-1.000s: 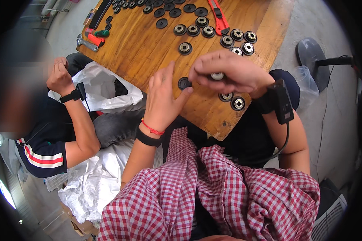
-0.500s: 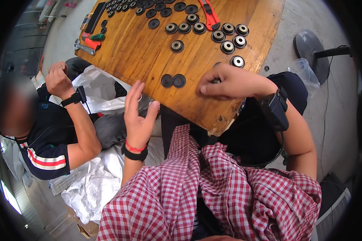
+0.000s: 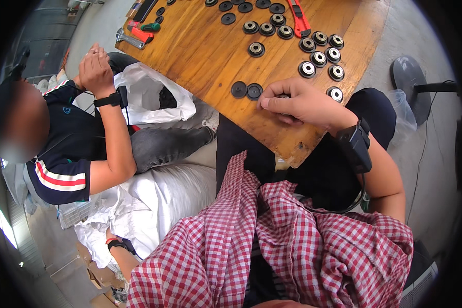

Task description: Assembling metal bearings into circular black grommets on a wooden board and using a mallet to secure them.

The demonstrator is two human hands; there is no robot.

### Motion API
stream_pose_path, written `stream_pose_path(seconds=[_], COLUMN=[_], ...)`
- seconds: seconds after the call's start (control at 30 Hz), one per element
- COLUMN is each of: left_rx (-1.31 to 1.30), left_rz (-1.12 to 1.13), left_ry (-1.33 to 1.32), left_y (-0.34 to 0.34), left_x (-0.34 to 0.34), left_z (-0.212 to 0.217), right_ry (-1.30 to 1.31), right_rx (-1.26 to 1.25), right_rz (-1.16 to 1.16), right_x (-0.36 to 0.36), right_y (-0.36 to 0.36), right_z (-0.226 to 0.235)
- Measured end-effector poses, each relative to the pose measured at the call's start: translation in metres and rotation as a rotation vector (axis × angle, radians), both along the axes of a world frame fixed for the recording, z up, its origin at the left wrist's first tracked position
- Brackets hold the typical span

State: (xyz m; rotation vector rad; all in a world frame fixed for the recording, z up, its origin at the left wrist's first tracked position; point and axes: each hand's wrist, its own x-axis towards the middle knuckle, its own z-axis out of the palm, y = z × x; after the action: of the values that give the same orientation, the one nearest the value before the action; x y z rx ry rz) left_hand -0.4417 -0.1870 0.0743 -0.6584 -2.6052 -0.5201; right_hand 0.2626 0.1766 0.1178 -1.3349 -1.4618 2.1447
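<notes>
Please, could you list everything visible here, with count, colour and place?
Table: 1, brown, top centre
Bearing-fitted discs: at least 13, black and silver, table's middle and right
Plain discs: several, black, far side; two near front corner
Utility knife: 1, red, far side
Other hand tools: several, red, green, silver, table's left
Bags: at least 2, white, left
Cardboard: count unclear, brown, lower left
Co-worker: 1, dark top, left
Clear plastic item: 1, colourless, right
Stand base: 1, grey, right
Checked shirt: 1, red-white, bottom
Right hand: 1, black-strapped, table's near corner
Left hand: 1, black-strapped, at lower bag, mostly hidden
</notes>
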Motion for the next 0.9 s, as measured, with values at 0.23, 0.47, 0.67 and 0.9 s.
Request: stream_pose_path(seconds=[0.23, 0.47, 0.67, 0.9], left_rx=[0.032, 0.063, 0.075, 0.073], left_rz=[0.045, 0.035, 0.028, 0.003], left_ry=[-0.069, -0.158, -0.219, -0.277], left_y=[-0.035, -0.021, -0.009, -0.029], left_x=[-0.006, 0.066, 0.095, 0.052], left_z=[-0.005, -0.028, -0.039, -0.024], right_ry=[-0.212, -0.51, -0.575, -0.289], right_rx=[0.248, 0.673, 0.796, 0.74], right_rz=[-0.266, 0.084, 0.165, -0.157], right_x=[0.033, 0.044, 0.029, 0.014], right_y=[-0.038, -0.009, 0.007, -0.003], right_z=[0.035, 0.022, 0.043, 0.051])
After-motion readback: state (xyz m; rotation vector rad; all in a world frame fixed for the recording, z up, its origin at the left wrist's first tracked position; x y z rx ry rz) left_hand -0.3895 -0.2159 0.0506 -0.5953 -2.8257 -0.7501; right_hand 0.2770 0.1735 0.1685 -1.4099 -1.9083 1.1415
